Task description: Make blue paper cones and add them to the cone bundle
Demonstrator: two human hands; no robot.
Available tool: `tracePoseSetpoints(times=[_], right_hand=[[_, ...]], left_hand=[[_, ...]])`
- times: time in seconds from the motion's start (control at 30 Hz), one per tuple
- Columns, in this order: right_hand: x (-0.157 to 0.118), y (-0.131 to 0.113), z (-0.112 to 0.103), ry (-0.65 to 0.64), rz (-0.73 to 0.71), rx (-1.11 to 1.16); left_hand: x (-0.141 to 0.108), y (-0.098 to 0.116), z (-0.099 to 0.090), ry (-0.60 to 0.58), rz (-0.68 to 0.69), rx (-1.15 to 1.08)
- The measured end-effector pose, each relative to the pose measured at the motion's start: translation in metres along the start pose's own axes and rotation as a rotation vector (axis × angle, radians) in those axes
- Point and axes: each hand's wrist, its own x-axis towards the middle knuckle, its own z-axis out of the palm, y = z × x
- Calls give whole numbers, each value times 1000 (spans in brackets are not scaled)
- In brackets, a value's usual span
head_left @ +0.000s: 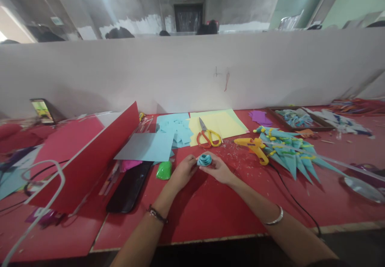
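Blue paper rosette [205, 160], a small coil of curled layers, sits up off the red table [207, 215] between the person's two hands, near the middle of the work area. The left hand [188, 168] has its fingers drawn in narrow, pinching the rosette's edge from one side; the right hand [219, 170] holds it from the other, thumb and fingers closed around its rim. A dark bracelet [157, 214] circles the left wrist, a silver bangle [275, 215] the right forearm.

Just beyond the hands lie scissors [208, 134] with one red and one yellow handle loop, resting on pale yellow sheets [228, 123]. Beside those are light blue paper pieces [174, 124], some cut small. A bright green lump [164, 170] sits near the left hand, next to a black tray [128, 191]. Over on the right, a yellow glue gun [254, 147] lies on its side, its tip pointing left, close against a cluster of blue folded paper cones [290, 150] dotted with yellow. Farther back are purple paper pieces [260, 118] and a brown-rimmed tray [272, 116] of scraps.
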Motion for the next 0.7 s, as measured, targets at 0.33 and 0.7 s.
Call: tracePoseSetpoints(times=[0.33,0.7], right_hand=[[2,-2,3,158,121,171],[2,-2,0,116,136,87]], left_hand=[[0,3,-2,51,-7,-63],[-1,3,1,94,-67,97]])
